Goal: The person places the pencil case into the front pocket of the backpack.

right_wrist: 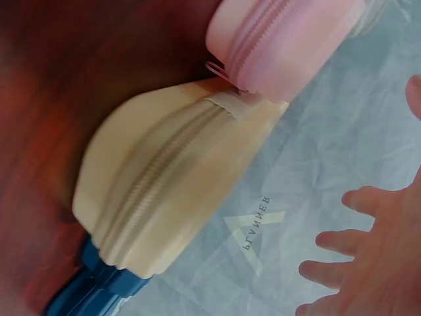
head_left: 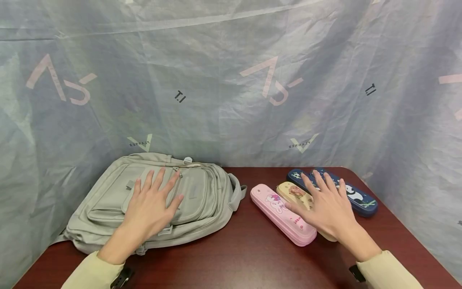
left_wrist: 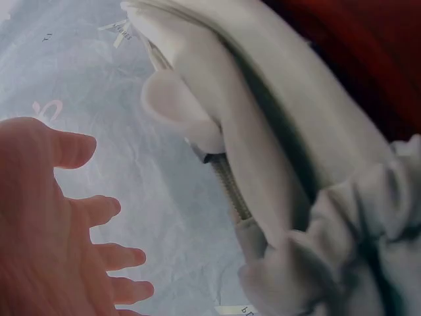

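Observation:
A grey-green backpack (head_left: 119,192) lies flat on the left of the table, and my left hand (head_left: 150,210) hovers above it with fingers spread, holding nothing. In the left wrist view the hand (left_wrist: 52,224) is apart from the bag's zippered edge (left_wrist: 230,191). My right hand (head_left: 330,206) spreads over the pencil cases on the right and grips none. Beneath or beside it lie a pink pencil case (head_left: 281,216) with a rabbit, a yellow pencil case (head_left: 288,188) partly hidden by the hand, and dark blue panda pencil cases (head_left: 364,200). The right wrist view shows the yellow case's zipper (right_wrist: 164,171).
Everything stands on a dark red-brown table (head_left: 216,261). A grey printed sheet (head_left: 216,80) hangs behind and at both sides. Bare tabletop lies between the backpack and the pink case. Dark bands (head_left: 122,277) show at both wrists, by the pale sleeves.

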`<state>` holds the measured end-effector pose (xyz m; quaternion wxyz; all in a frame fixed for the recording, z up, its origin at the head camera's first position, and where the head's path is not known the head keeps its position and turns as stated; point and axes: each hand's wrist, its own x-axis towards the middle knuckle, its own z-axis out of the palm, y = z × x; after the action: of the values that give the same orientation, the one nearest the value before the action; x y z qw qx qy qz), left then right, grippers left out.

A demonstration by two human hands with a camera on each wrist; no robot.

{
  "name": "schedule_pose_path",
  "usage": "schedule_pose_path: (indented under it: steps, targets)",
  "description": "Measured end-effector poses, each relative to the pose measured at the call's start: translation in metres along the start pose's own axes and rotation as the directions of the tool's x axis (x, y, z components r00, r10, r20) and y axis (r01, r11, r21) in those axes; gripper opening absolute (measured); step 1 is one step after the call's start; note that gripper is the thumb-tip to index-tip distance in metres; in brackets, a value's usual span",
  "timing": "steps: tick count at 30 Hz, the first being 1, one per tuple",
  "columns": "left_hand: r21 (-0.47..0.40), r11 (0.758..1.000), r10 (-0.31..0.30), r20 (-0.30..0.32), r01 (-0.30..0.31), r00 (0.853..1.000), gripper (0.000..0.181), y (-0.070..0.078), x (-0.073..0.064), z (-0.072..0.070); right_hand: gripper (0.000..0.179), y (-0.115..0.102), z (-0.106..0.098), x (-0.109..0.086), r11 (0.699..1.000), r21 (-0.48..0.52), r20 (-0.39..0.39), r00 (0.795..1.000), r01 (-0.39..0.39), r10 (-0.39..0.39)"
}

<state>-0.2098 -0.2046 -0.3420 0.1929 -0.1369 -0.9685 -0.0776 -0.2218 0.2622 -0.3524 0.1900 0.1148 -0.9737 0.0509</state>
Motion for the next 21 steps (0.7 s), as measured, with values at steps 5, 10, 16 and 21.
schedule_pose_path:
  steps: [5, 10, 16, 21]
  targets:
    - [0.002, 1.0, 0.009, 0.004, -0.009, 1.0, 0.068, -0.001, -0.01, 0.0, 0.112, 0.001, 0.001, -0.01, 1.0, -0.009, -0.007, 1.0, 0.001, -0.001]
    - [0.018, 0.999, 0.037, -0.024, -0.037, 0.999, 0.069, -0.002, -0.018, 0.002, 0.114, 0.003, 0.001, -0.019, 1.0, -0.027, -0.001, 1.0, 0.002, -0.002]
    - [0.033, 0.998, 0.059, -0.033, -0.058, 0.998, 0.071, -0.005, -0.025, 0.009, 0.112, 0.007, 0.001, -0.034, 1.0, -0.009, -0.005, 1.0, 0.0, 0.0]
    - [0.033, 0.997, 0.068, -0.045, -0.066, 0.997, 0.072, -0.008, -0.029, 0.013, 0.11, 0.007, 0.004, -0.046, 1.0, 0.001, -0.036, 0.999, 0.026, -0.025]
